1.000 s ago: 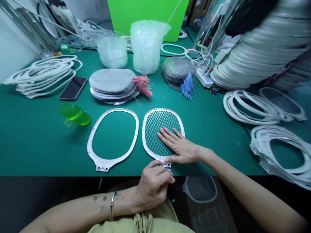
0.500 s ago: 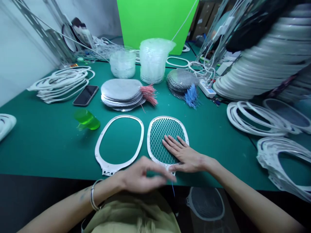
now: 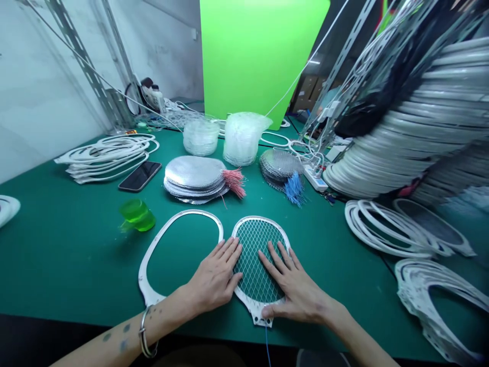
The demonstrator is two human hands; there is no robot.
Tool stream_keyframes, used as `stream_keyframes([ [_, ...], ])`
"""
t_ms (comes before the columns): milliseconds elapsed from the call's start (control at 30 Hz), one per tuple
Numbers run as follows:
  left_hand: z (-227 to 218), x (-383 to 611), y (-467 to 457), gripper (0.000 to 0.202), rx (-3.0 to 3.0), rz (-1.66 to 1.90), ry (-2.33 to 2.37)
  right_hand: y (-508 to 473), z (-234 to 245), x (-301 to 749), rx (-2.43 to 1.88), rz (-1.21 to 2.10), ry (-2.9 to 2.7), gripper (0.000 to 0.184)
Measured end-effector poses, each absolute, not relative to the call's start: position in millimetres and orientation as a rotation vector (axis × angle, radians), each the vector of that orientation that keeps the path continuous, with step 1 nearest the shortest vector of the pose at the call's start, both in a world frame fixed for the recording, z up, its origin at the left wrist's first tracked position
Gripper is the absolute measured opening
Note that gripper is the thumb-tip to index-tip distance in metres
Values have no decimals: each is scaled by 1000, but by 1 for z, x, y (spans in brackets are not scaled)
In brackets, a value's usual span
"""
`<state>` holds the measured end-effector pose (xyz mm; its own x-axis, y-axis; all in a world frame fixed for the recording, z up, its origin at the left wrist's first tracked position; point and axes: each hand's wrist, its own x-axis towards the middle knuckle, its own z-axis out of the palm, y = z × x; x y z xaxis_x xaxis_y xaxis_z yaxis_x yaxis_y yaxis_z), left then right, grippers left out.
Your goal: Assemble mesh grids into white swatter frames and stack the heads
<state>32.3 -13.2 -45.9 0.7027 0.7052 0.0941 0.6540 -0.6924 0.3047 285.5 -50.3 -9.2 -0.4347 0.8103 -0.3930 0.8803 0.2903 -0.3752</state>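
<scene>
A white oval frame [image 3: 263, 221] lies on the green table with a diamond-patterned wire mesh [image 3: 255, 265] inside it. My left hand [image 3: 216, 275] rests flat along the frame's left side, fingers stretched out. Spread over the mesh's right part is my right hand [image 3: 296, 288], its thumb on the frame's narrow lower tab. A blue wire [image 3: 267, 344] runs from that tab over the table's front edge. To the left lies a second white frame [image 3: 142, 275] without mesh, partly covered by my left hand and forearm.
Behind stand a stack of silver mesh discs with red wires [image 3: 194, 171] and darker mesh discs with blue wires [image 3: 280, 163]. A green transparent object [image 3: 137, 215] and a phone [image 3: 140, 176] lie left. White frames [image 3: 412, 285] pile up at right, below a tall white stack [image 3: 428, 122].
My left hand has moved from in front of the meshed frame up onto its left side. My right hand stays on the mesh, fingers wider apart. The camera view has tilted up.
</scene>
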Motion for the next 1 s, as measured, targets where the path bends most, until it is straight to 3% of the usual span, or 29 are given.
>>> stream_keyframes([
  [200,-34,56,-13,59,2595,301,933,-77,-16,311,1733,-812,2324,106],
  [367,-16,6,18,65,2687,305,977,-79,-18,314,1750,-872,2339,108],
  [700,-50,19,10,70,2718,302,1053,-79,-15,316,1735,-871,2258,110],
  [900,-15,48,14,64,2668,296,755,-74,-49,336,1654,-758,2365,104],
  [1000,-26,63,14,68,2676,263,619,-75,-79,344,1693,-516,2449,90],
])
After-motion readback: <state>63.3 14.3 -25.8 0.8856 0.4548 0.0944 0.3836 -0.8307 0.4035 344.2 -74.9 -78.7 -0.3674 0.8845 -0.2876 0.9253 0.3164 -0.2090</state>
